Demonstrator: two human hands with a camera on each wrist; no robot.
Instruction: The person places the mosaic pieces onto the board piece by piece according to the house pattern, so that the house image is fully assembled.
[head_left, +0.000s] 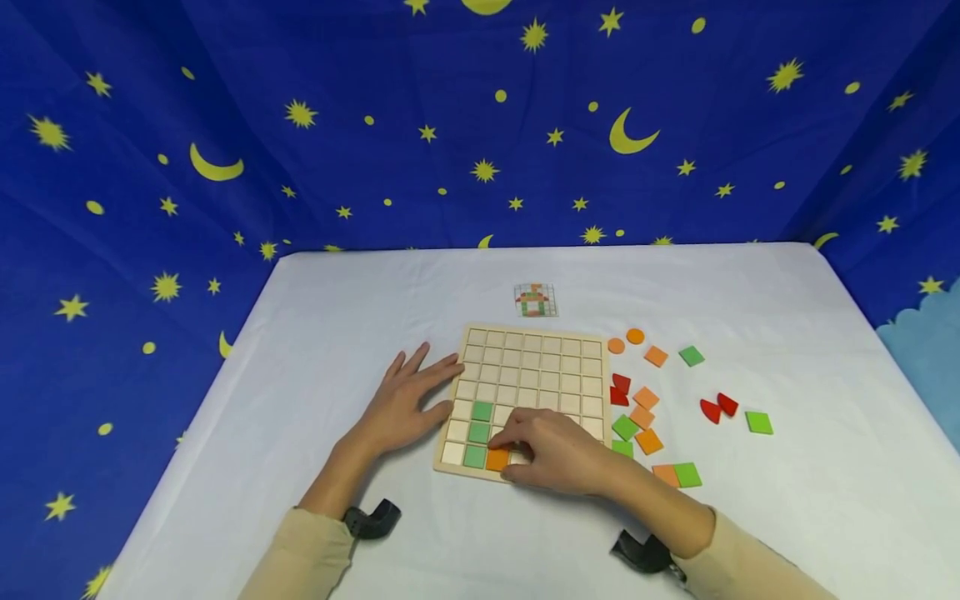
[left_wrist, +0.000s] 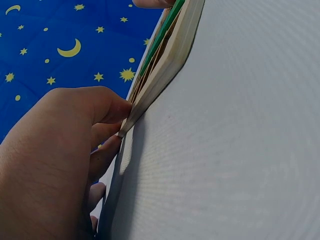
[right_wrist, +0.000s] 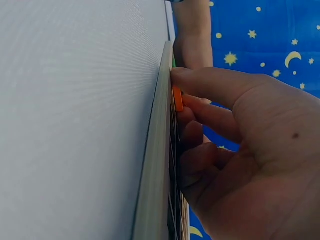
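Note:
A square wooden grid board (head_left: pixel 528 362) lies on the table, with several green square tiles (head_left: pixel 478 432) stacked in its second column from the left. My right hand (head_left: pixel 562 454) pinches an orange square tile (head_left: pixel 497 459) between thumb and curled fingers at the bottom row, beside the lowest green one. From the right wrist, the orange tile's edge shows under the thumb (right_wrist: pixel 200 80) at the board's rim. My left hand (head_left: pixel 402 407) rests on the left side with fingers spread. Its fingertips touch the board's left edge, also seen in the left wrist view.
Behind the board lies a small pattern card (head_left: pixel 536 301). Loose pieces are scattered to the right: orange circles (head_left: pixel 635 336), orange squares (head_left: pixel 656 356), green squares (head_left: pixel 759 422) and red curved pieces (head_left: pixel 727 405). White cloth (head_left: pixel 360 300) covers the table.

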